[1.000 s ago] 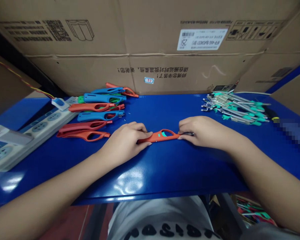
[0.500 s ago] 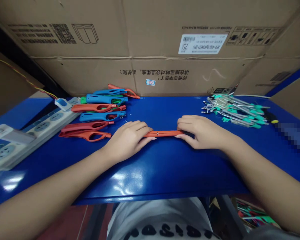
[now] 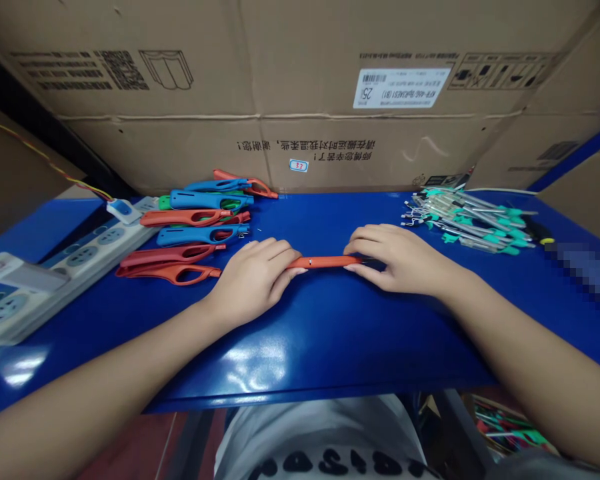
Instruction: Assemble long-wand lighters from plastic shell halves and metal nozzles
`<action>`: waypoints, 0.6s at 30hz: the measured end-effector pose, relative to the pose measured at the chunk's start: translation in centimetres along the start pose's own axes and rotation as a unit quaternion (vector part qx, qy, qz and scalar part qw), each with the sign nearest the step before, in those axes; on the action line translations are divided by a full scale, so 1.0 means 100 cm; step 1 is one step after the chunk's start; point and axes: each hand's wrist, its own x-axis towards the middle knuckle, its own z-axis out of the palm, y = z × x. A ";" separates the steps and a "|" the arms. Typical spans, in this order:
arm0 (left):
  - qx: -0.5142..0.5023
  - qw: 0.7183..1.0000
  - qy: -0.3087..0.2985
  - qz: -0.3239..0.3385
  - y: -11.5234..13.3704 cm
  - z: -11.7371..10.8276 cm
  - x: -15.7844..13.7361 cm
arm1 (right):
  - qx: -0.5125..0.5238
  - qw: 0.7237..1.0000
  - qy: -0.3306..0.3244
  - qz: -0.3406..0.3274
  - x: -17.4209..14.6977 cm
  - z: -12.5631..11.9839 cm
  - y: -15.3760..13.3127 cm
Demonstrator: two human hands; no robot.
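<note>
An orange long-nosed lighter casing [image 3: 325, 262] lies level between my hands, seen along its narrow edge. My left hand [image 3: 260, 277] pinches its left end between thumb and fingers. At the other end, my right hand [image 3: 397, 260] grips it in the same way, and a dark part shows beneath that palm. The casing's two ends are hidden by my fingers. Left of my left hand lies a pile of red, orange and blue lighter casings [image 3: 180, 253] with looped handles. Beyond my right hand is a heap of lighter inner parts [image 3: 475, 220] with metal rods and teal pieces.
A white power strip [image 3: 95, 267] with plugs runs along the left side of the blue table [image 3: 330, 347]. Cardboard [image 3: 300, 67] stands upright behind. A yellow-tipped dark tool [image 3: 546, 241] lies at the right. Below the table edge, a box [image 3: 510, 427] holds colourful parts.
The dark seam along the orange casing looks narrower and fainter now. My right hand has shifted slightly left and up; both hands keep their hold.
</note>
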 end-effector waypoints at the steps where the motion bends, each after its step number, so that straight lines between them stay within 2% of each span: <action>1: 0.001 1.000 0.003 0.000 0.001 0.000 0.000 | 0.002 1.000 0.001 -0.003 0.000 0.000 0.000; 5: -0.022 1.000 0.011 -0.001 0.007 -0.002 0.000 | 0.006 1.000 -0.003 -0.007 0.000 0.001 -0.001; 10: -0.088 0.995 0.039 0.005 0.008 -0.001 -0.002 | 0.021 0.999 -0.006 0.024 0.001 0.000 -0.002; 15: -0.032 0.997 0.041 0.058 0.004 0.000 -0.003 | 0.004 0.998 -0.043 0.046 0.003 -0.002 -0.004; 18: -0.043 0.994 0.074 0.062 0.003 -0.002 -0.004 | 0.038 0.999 -0.015 0.031 0.003 -0.001 -0.004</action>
